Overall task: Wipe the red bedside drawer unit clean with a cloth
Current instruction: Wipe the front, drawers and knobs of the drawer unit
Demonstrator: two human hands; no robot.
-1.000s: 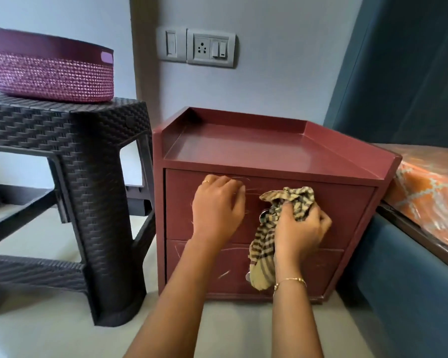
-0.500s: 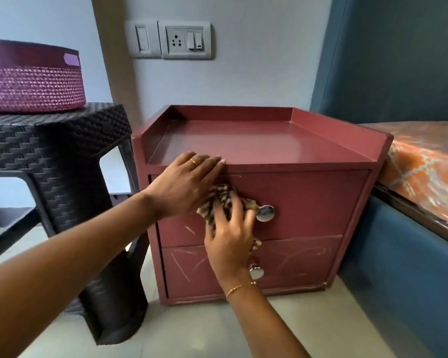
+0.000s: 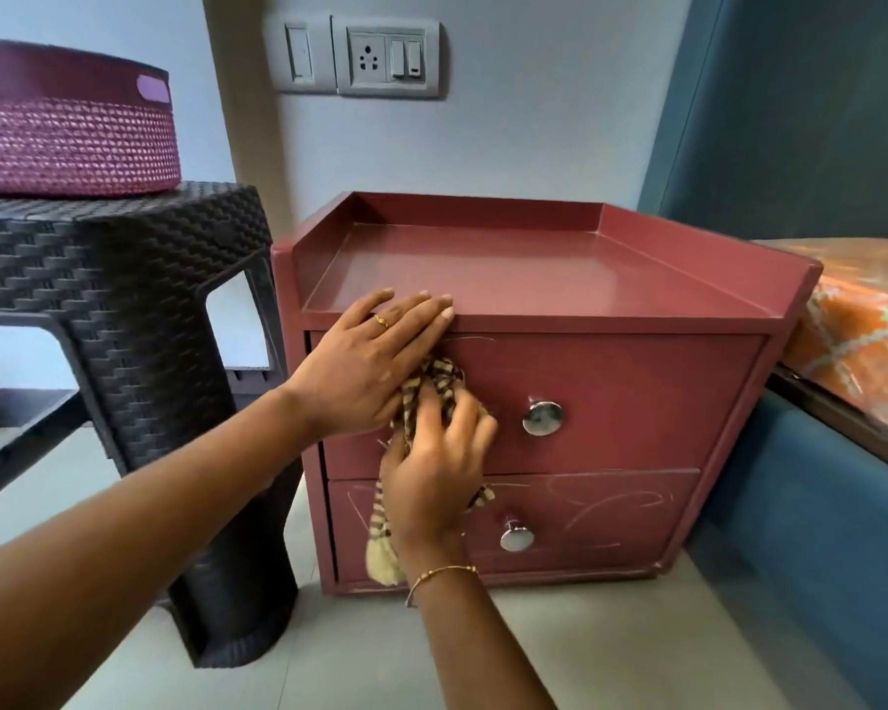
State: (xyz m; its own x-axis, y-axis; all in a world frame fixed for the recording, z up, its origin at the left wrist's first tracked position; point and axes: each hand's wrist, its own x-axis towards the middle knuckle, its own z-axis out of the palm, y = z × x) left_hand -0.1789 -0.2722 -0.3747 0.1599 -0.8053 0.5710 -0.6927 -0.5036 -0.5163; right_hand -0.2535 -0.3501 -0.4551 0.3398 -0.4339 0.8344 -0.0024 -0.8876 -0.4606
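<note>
Head view, and the red bedside drawer unit [image 3: 560, 279] sits square on the floor, its two drawer fronts facing the camera, its long side running left to right, back against the wall under the switch plate [image 3: 362, 57]. Every place from here is told off that unit. Top drawer [image 3: 636, 392] and bottom drawer [image 3: 611, 515] are both pushed in, each with a round chrome knob, and pale scribbles show on the lower front. The unit's lipped top is bare red board.

Right hand [image 3: 434, 479] is over the left half of the fronts, fingers curled in a closed grip around a bunched striped cloth [image 3: 434, 381], pressing it to the top drawer just left of the upper knob [image 3: 543, 418]. A loose tail of the cloth hangs down past the wrist, across the bottom drawer. Left hand [image 3: 370, 361] lies flat, fingers together and stretched out, gripping nothing, fingertips on the unit's front top edge, palm over the drawer's upper left corner and touching the cloth.

Left of the unit stands a dark woven-pattern plastic table [image 3: 124, 279] carrying a purple basket [image 3: 73, 140]; its contents are out of sight. Right of the unit, an orange patterned mattress [image 3: 862, 325] on a blue bed frame.
</note>
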